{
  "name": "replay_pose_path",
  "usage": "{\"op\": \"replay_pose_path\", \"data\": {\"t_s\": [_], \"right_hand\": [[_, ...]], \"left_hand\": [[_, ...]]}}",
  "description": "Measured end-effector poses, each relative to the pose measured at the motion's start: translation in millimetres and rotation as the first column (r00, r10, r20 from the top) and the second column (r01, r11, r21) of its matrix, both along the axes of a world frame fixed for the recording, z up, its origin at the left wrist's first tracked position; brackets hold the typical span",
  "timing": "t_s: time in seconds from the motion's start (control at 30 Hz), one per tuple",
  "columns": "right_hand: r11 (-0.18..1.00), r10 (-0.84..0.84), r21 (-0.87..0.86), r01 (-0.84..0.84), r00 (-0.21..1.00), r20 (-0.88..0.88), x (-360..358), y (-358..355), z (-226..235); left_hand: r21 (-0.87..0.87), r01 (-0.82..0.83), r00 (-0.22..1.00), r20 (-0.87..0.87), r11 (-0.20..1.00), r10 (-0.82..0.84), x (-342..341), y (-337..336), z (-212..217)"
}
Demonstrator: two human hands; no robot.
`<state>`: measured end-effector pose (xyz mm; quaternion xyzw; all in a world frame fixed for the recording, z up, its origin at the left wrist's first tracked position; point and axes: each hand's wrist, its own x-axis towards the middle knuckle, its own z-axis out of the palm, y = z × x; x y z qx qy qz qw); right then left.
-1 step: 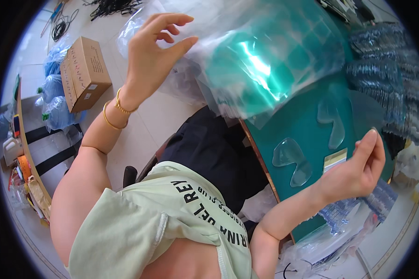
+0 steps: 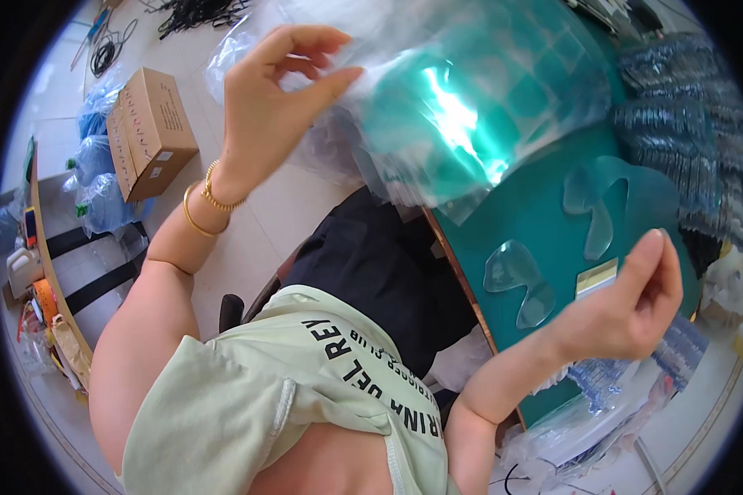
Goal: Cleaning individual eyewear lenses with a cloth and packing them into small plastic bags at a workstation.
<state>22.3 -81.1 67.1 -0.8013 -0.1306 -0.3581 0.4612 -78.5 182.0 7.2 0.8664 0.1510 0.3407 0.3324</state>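
Observation:
My left hand [image 2: 276, 107] is raised at the upper left, beside a large stack of clear plastic sheets [image 2: 545, 91]. Its thumb and forefinger are apart, with no thing visible between them. Over the right part of the green table [image 2: 470, 223], my right hand [image 2: 631, 309] has its fingers pressed together; whether they hold anything is hidden. Just beyond its fingertips is a curved translucent plastic piece [image 2: 654, 191], and I cannot tell if they touch. A clear plastic cut-out with rounded lobes [image 2: 520, 285] lies flat to the left of this hand. Close by is a small gold-and-white rectangular item [image 2: 596, 279].
Rows of stacked clear plastic pieces [image 2: 677, 124] line the table's far right. Plastic bags [image 2: 611, 421] lie at the near right. On the floor to the left stand a cardboard box [image 2: 150, 132] and several clear bottles [image 2: 99, 186]. A shelf [image 2: 58, 280] holds assorted items.
My left hand has shifted slightly right and down. The translucent piece beyond my right fingertips now shows a bent outline. My right hand has barely moved.

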Motion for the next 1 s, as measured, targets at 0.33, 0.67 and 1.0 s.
{"op": "replay_pose_path", "data": {"t_s": [0.33, 0.67, 1.0], "right_hand": [[0.734, 0.64, -0.178, -0.656, 0.755, -0.143, -62, -62, -42], [0.746, 0.542, 0.647, -0.158, 0.708, -0.452, -120, -165, -86], [0.837, 0.449, 0.535, -0.116, 0.704, -0.55, -110, -178, -76]], "left_hand": [[-0.752, 0.652, 0.679, 0.635, -0.094, -0.369, 3, -128, 3], [-0.851, 0.474, 0.503, 0.472, -0.226, -0.724, -12, -158, -14], [-0.834, 0.549, 0.559, 0.326, 0.045, -0.763, 1, -165, -16]]}}
